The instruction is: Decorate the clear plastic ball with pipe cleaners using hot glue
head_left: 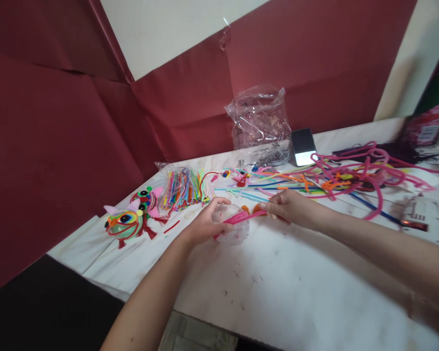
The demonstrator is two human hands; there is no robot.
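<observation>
- Above the middle of the white table (263, 287), we hold a clear plastic bowl (237, 236) in our left hand (205, 223), thumb and fingers curled round its side.
- Across that bowl runs a fuzzy pink strip (237, 218); our left thumb lies against it.
- To the right, our right hand (287, 208) pinches the far end of the strip between thumb and fingers.
- Just beside our right fingertips we see an orange piece (259, 208); we cannot tell whether it is pinched too.
- On our left stand two colourful animal figures close together, the nearer one (126, 226) with a pale green body and red tassels, the farther one (147, 200) partly behind it.
- Beyond our left hand lies a packet of coloured fuzzy sticks (185, 187).
- Toward the back, we see a crumpled clear bag (261, 124) against the red wall covering (190, 117), with a dark box (303, 141) beside it.
- Off to our right lies a tangle of pink strips (378, 192).
</observation>
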